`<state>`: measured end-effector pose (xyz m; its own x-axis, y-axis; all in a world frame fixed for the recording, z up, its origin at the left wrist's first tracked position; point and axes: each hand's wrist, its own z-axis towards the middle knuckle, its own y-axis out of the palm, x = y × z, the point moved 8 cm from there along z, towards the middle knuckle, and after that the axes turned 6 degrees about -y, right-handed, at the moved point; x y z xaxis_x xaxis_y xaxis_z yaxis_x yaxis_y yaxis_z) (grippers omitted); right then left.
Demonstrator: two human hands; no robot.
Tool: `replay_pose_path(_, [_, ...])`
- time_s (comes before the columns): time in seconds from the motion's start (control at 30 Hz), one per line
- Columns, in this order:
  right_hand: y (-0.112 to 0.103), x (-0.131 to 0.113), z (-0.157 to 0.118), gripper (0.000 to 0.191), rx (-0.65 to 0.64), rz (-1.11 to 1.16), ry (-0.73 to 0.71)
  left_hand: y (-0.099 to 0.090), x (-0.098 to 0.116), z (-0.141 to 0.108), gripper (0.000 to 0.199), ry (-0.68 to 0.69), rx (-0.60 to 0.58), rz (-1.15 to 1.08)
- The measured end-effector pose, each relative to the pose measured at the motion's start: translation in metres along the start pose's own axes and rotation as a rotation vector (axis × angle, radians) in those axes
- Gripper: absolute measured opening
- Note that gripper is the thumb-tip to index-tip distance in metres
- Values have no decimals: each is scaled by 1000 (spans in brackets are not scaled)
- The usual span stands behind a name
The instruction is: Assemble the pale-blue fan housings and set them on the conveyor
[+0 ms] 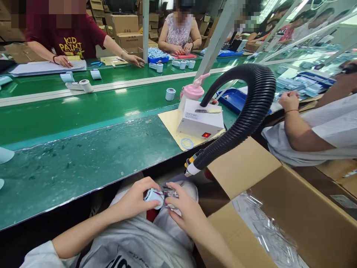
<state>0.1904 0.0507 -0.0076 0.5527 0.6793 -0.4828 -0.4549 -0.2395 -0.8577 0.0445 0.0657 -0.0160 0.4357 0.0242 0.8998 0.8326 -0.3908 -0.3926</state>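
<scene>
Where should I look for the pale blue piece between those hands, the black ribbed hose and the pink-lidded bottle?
Pale blue piece (154,197): head view, on its outer surface.
Black ribbed hose (263,89): head view, on its bend.
Pink-lidded bottle (193,92): head view, on its lid.

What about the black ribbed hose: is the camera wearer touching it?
No, the left hand holds a light-blue part and the right hand a clear piece, apart from the hose.
</scene>
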Motion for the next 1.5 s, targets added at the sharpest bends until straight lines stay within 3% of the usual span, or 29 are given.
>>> replay_pose_path(0.1, [3, 2, -4, 20, 29, 146, 45, -6, -4, -2, 34, 15, 42, -25])
replay_pose_path(0.27, [-15, -12, -8, 27, 264, -112, -76, -5, -9, -2, 19, 27, 20, -19])
replay_pose_path(0.4, [-5, -9, -1, 38, 155, -172, -81, 3, -7, -4, 19, 44, -63, 15])
replay_pose_path(0.53, [11, 1, 4, 25, -22, 17, 27, 3, -4, -4, 14, 61, -43, 42])
replay_pose_path(0.63, [15, 1, 3, 18, -69, 239, 101, -1, -5, -3, 15, 70, -4, 10])
replay_pose_path(0.7, [11, 1, 2, 10, -8, 396, 157, -3, -10, -1, 36, 59, 23, -26])
replay_pose_path(0.8, [2, 6, -1, 19, 161, 552, 236, -2, -18, 2, 63, 71, 6, -50])
replay_pose_path(0.93, [6, 21, -7, 31, 251, 777, 379, 7, -23, 3, 63, 139, -98, -21])
replay_pose_path(1.03, [7, 30, -9, 41, 309, 939, 438, 10, -23, 1, 68, 114, -153, -43])
replay_pose_path(1.13, [1, 28, -6, 35, 286, 933, 337, 11, -25, -2, 71, 19, -167, -197])
replay_pose_path(1.2, [-4, 20, -5, 26, 235, 774, 195, 13, -28, -3, 73, -64, -180, -374])
replay_pose_path(1.3, [-14, 8, -9, 35, 248, 481, -1, 15, -28, -6, 76, -113, -191, -554])
replay_pose_path(1.37, [-18, 4, -12, 33, 272, 403, -53, 13, -26, -9, 79, -109, -192, -555])
replay_pose_path(1.5, [-21, 3, -13, 38, 249, 469, -14, 5, -11, -13, 80, -35, -203, -409])
